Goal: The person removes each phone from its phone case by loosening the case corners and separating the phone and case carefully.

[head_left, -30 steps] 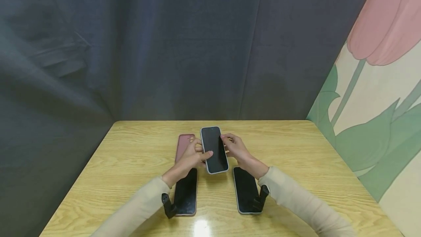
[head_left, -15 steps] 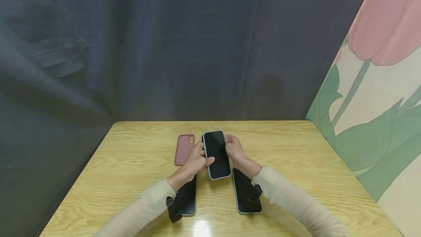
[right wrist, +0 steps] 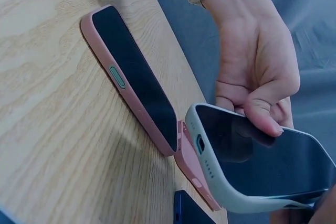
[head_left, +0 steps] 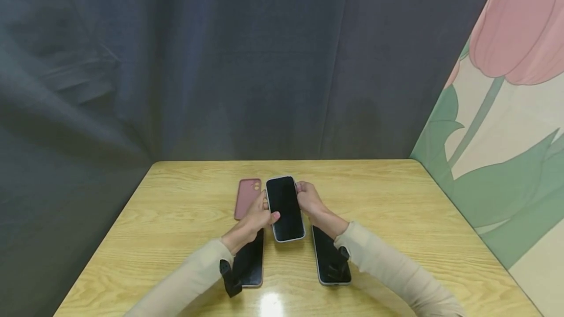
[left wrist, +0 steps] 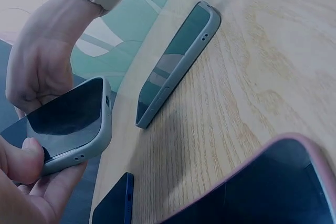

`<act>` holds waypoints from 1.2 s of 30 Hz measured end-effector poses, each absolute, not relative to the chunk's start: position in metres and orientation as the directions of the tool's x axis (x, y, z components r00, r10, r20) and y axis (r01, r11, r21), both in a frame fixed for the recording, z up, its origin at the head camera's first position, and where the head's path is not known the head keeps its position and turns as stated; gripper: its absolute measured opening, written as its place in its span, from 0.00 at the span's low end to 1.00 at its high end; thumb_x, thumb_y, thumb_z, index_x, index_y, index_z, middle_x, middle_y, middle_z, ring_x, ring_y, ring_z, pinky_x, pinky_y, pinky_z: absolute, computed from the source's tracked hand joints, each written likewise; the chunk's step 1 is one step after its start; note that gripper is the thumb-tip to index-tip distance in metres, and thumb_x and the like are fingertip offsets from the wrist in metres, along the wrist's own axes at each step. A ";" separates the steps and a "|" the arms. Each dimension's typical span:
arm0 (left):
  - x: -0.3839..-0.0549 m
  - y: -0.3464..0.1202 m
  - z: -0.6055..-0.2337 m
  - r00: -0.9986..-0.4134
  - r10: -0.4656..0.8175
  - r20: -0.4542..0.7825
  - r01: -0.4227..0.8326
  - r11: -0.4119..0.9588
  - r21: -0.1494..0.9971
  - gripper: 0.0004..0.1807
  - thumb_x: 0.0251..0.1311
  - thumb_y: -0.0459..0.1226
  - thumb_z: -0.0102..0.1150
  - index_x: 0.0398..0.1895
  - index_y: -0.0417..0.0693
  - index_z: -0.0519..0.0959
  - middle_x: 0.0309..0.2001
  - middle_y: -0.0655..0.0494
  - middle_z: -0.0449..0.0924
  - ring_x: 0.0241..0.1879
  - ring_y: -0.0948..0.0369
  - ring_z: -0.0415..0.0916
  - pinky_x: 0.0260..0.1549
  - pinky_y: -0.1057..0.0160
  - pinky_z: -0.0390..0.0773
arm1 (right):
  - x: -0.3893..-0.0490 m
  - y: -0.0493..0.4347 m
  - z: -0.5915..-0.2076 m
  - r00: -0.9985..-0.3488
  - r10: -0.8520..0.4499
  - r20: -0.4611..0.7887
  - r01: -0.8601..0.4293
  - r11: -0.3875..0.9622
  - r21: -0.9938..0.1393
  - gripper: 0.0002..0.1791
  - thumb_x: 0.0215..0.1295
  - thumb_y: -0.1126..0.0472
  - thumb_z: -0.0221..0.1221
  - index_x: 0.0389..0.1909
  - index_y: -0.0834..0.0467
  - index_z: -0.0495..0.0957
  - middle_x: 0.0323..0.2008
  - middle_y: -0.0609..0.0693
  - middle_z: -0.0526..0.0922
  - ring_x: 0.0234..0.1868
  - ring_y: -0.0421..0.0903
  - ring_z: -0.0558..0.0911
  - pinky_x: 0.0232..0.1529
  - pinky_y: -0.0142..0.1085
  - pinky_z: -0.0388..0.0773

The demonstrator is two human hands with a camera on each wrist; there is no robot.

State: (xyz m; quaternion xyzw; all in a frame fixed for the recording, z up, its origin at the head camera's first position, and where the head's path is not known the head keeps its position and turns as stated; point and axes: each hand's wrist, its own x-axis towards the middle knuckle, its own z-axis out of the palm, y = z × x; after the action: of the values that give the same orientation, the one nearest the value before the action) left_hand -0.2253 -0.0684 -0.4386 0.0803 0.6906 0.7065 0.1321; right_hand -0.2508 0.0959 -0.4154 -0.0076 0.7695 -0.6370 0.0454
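Above the table, a smartphone in a pale case is tilted, dark screen up. My left hand grips its left side, thumb over the screen and fingers underneath. With curled fingers my right hand pinches the upper right edge. In the right wrist view, the rim of the pale case shows a dark gap near the right hand's side, where the fingertips are mostly out of frame. Behind the held phone, a dark blue phone lies on the table; the head view hides it.
Under my left forearm lies a phone in a pink case, with a bare pink phone case beyond it. Another phone in a pale case lies below my right wrist. A dark curtain hangs behind the wooden table.
The held phone has come slightly nearer, shifting right and then back left. My right fingers have curled in tighter at its upper edge. The phones on the table stay put.
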 end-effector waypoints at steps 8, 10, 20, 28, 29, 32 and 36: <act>-0.223 -0.071 -0.434 -0.958 0.282 -0.053 -0.050 0.018 0.999 0.30 0.60 0.19 0.54 0.67 0.39 0.64 0.45 0.41 0.82 0.35 0.56 0.82 0.35 0.56 0.82 | -0.249 0.105 -0.407 -0.976 -0.196 -0.094 0.069 0.132 -0.989 0.16 0.78 0.67 0.37 0.31 0.63 0.70 0.25 0.49 0.71 0.28 0.43 0.73 0.32 0.35 0.72; -0.224 -0.071 -0.433 -0.963 0.262 -0.063 -0.064 0.007 0.998 0.26 0.61 0.20 0.53 0.63 0.37 0.65 0.44 0.40 0.83 0.34 0.55 0.82 0.35 0.53 0.84 | -0.250 0.108 -0.404 -0.974 -0.211 -0.080 0.053 0.130 -0.990 0.14 0.78 0.66 0.37 0.34 0.64 0.70 0.27 0.50 0.71 0.29 0.45 0.73 0.34 0.38 0.73; -0.229 -0.072 -0.432 -0.976 0.204 -0.079 -0.078 0.010 0.997 0.18 0.65 0.24 0.53 0.57 0.32 0.66 0.43 0.37 0.82 0.37 0.52 0.83 0.36 0.49 0.84 | -0.255 0.111 -0.412 -0.966 -0.232 -0.116 0.093 0.108 -0.990 0.18 0.80 0.62 0.39 0.53 0.71 0.72 0.36 0.54 0.78 0.33 0.44 0.79 0.42 0.41 0.79; -0.231 -0.074 -0.429 -0.978 0.185 -0.095 -0.090 0.035 0.995 0.19 0.67 0.28 0.55 0.59 0.35 0.67 0.45 0.39 0.82 0.38 0.52 0.83 0.39 0.51 0.84 | -0.249 0.114 -0.419 -0.955 -0.253 -0.154 0.110 0.180 -0.978 0.19 0.81 0.61 0.42 0.58 0.70 0.72 0.44 0.57 0.78 0.39 0.48 0.79 0.45 0.43 0.78; -0.231 -0.074 -0.428 -0.979 0.184 -0.087 -0.081 0.039 0.996 0.20 0.67 0.29 0.55 0.60 0.35 0.67 0.46 0.39 0.82 0.39 0.52 0.83 0.40 0.51 0.84 | -0.248 0.115 -0.420 -0.953 -0.258 -0.158 0.111 0.188 -0.976 0.19 0.80 0.61 0.42 0.59 0.70 0.72 0.44 0.58 0.78 0.40 0.48 0.79 0.44 0.43 0.78; -0.233 -0.074 -0.426 -0.983 0.174 -0.064 -0.060 0.029 0.998 0.21 0.66 0.29 0.56 0.61 0.36 0.67 0.49 0.38 0.81 0.42 0.49 0.83 0.41 0.50 0.83 | -0.246 0.117 -0.424 -0.945 -0.281 -0.166 0.108 0.210 -0.972 0.20 0.81 0.61 0.42 0.61 0.70 0.71 0.46 0.58 0.78 0.41 0.49 0.79 0.43 0.41 0.79; -0.234 -0.076 -0.422 -0.988 0.147 -0.050 -0.052 -0.013 0.999 0.20 0.64 0.29 0.58 0.58 0.35 0.67 0.48 0.37 0.80 0.41 0.47 0.84 0.39 0.52 0.84 | -0.244 0.118 -0.429 -0.934 -0.322 -0.157 0.093 0.206 -0.974 0.20 0.81 0.61 0.41 0.59 0.72 0.72 0.43 0.59 0.79 0.38 0.48 0.80 0.44 0.44 0.81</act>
State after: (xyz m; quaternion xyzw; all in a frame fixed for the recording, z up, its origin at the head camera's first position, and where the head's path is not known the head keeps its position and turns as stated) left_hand -0.2342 -0.0756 -0.4222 0.0339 0.6989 0.7110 0.0700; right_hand -0.2440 0.1185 -0.4292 -0.0754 0.7586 -0.6257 0.1656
